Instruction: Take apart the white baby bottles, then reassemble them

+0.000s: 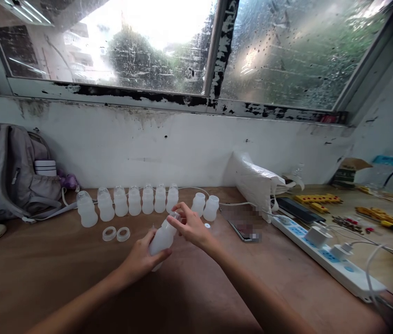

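Bare forearms (245,278) lead to a left hand (142,253) curled round a bottle (162,238), right hand (193,227) pinching its top, seven capped bottles (134,203) and two open ones (211,209) beyond.

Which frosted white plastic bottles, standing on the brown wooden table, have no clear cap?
The two rightmost bottles, behind the right hand; their tops are bare, while the seven standing others wear clear caps.

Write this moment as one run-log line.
left hand: grips bottle | right hand: fingers at its top | two rings: on table
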`<state>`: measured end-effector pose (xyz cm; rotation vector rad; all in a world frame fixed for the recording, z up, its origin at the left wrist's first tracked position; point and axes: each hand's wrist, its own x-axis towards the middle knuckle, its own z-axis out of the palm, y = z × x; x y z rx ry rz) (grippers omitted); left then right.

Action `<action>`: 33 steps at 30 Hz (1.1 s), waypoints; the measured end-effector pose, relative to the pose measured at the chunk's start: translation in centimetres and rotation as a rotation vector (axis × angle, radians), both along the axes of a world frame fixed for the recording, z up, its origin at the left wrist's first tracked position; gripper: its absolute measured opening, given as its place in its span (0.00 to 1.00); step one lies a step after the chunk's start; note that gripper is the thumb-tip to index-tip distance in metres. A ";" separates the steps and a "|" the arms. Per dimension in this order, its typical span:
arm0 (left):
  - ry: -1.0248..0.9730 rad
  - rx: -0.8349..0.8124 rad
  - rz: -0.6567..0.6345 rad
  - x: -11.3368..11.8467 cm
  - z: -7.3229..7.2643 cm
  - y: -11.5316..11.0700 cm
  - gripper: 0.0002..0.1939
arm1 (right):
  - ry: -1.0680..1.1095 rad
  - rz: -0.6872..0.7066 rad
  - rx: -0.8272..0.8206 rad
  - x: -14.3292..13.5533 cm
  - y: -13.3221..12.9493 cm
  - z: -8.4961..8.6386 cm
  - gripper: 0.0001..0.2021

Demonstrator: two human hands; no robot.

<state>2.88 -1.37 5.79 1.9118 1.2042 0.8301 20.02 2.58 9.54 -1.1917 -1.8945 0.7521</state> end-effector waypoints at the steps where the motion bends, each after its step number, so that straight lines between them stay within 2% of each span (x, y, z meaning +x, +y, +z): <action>1: 0.010 -0.007 0.008 0.0 0.0 -0.1 0.21 | -0.011 0.007 -0.037 0.0 0.1 -0.1 0.15; 5: 0.000 -0.059 0.008 -0.1 -0.4 0.1 0.22 | -0.022 0.072 -0.194 0.6 0.8 -0.3 0.17; 10: -0.148 -0.179 -0.070 -0.2 -0.4 0.5 0.21 | 0.014 0.154 -0.240 1.3 1.2 0.2 0.18; 12: -0.215 -0.255 -0.127 -0.1 -0.2 0.4 0.20 | -0.021 0.131 -0.220 1.3 0.9 0.5 0.18; 14: -0.266 -0.305 -0.174 0.1 0.0 0.1 0.19 | -0.086 0.060 -0.108 1.1 0.5 0.7 0.18; 16: -0.271 -0.283 -0.174 0.4 0.1 -0.5 0.19 | -0.159 0.001 0.040 0.8 0.2 0.6 0.20; 18: -0.242 -0.236 -0.147 0.7 0.3 -1.0 0.20 | -0.218 -0.006 0.109 0.5 0.0 0.3 0.21; 21: -0.249 -0.283 -0.152 1.0 0.7 -1.6 0.22 | -0.249 0.000 0.074 0.3 0.1 0.1 0.22; 28: -0.284 -0.489 -0.133 0.2 1.6 -1.9 0.23 | -0.157 0.007 -0.035 0.2 0.3 0.5 0.18; 33: -0.268 -0.517 -0.115 -0.5 2.6 -2.5 0.23 | -0.075 0.062 -0.077 -0.7 0.0 0.1 0.16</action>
